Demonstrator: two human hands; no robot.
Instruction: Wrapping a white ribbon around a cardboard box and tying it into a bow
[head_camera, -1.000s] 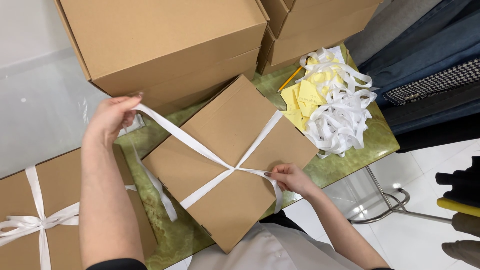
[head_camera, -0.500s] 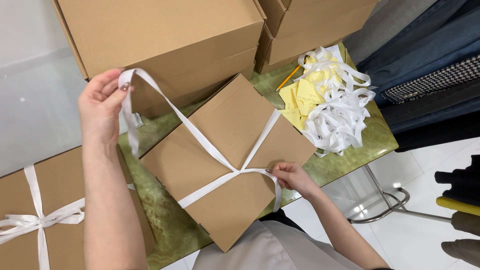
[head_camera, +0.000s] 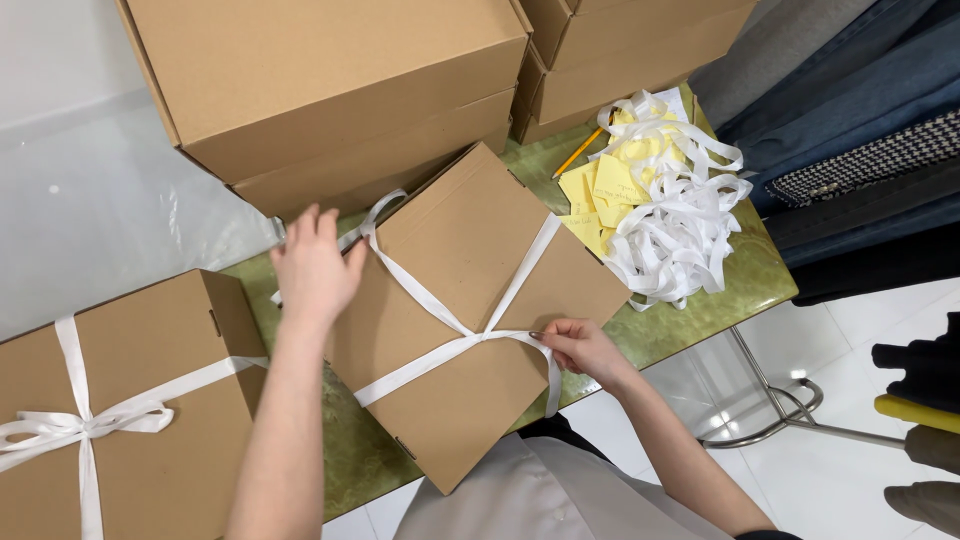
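Risk first, at lower centre: the white ribbon (head_camera: 440, 310) crossing the flat cardboard box (head_camera: 470, 320) could slacken if the right hand (head_camera: 580, 350), pinching it at the crossing, lets go. Further up-left, the left hand (head_camera: 312, 268) lies fingers spread over the ribbon at the box's edge on the green tabletop (head_camera: 345, 450).

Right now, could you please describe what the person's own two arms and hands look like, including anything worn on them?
Both forearms are bare, with no watch, bracelet or gloves visible. The left hand shows no ring on the side in view. The right hand has a dark-painted nail on the one fingertip that shows. A dark sleeve edge appears at the right arm's lower end, by the frame's bottom edge. A light grey-white garment covers the torso below.
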